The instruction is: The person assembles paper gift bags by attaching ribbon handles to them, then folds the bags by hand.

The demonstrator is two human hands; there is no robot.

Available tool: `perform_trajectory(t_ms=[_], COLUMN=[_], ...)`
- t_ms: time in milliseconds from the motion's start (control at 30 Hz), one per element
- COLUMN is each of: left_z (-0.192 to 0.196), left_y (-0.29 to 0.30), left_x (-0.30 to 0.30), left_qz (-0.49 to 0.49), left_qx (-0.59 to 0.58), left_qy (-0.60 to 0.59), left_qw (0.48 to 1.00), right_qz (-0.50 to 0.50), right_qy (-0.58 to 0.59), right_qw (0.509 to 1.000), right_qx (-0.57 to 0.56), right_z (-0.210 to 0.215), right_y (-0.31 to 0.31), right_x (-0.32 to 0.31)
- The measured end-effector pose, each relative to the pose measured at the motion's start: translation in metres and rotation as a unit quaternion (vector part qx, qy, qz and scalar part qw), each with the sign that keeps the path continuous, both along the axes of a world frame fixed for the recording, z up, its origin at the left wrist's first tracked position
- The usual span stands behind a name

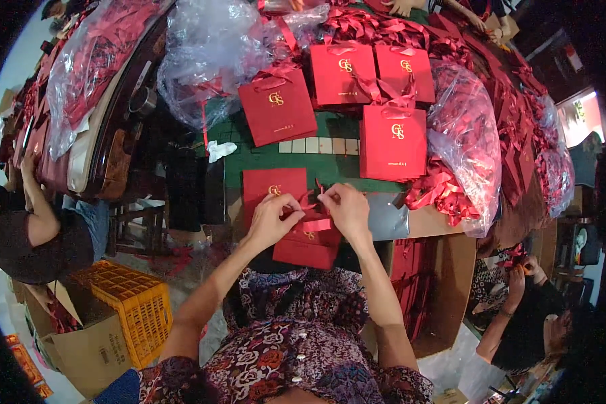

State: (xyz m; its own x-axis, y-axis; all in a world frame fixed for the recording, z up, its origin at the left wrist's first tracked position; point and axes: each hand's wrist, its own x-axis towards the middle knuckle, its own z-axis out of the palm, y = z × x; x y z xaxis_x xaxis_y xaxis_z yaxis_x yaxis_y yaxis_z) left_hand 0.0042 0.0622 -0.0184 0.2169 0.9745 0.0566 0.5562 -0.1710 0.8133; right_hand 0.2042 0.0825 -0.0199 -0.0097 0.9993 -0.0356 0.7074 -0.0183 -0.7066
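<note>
Both of my hands are over the near edge of the green-topped table (330, 126). My left hand (273, 219) has its thumb and fingers pinched on a red ribbon (316, 226). Close beside it, my right hand (348, 212) is pinched on another part of that ribbon. Below my fingers hangs a red paper gift bag (306, 254), tilted at the table edge above my lap; the ribbon crosses its top. Behind my left hand another red gift bag (266, 180) with gold lettering lies flat, partly covered by the hand.
Several red bags stand farther back, including a stack (394, 145) at right. Clear plastic bags (212, 50) and a plastic sack of red ribbons (468, 148) flank them. A cardboard box (451, 289) stands right of my lap, a yellow crate (138, 316) lower left. Other people work around.
</note>
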Motion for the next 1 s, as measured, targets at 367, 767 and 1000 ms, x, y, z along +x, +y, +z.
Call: perform_trajectory(t_ms=[367, 767, 1000], left_z=[-0.004, -0.008, -0.011], left_y=[0.032, 0.031, 0.028], left_x=[0.012, 0.031, 0.026], left_qz=[-0.015, 0.02, -0.022], left_qx=[0.017, -0.019, -0.07], left_qy=[0.054, 0.001, -0.137], left_qw=[0.998, 1.0, 0.988], right_qz=[-0.041, -0.034, -0.009], right_qy=[0.07, 0.15, 0.227], right_qw=[0.996, 0.987, 0.972], right_qx=[0.034, 0.047, 0.066], right_z=[-0.02, -0.015, -0.006], right_y=[-0.01, -0.021, -0.027], right_x=[0.0, 0.003, 0.001])
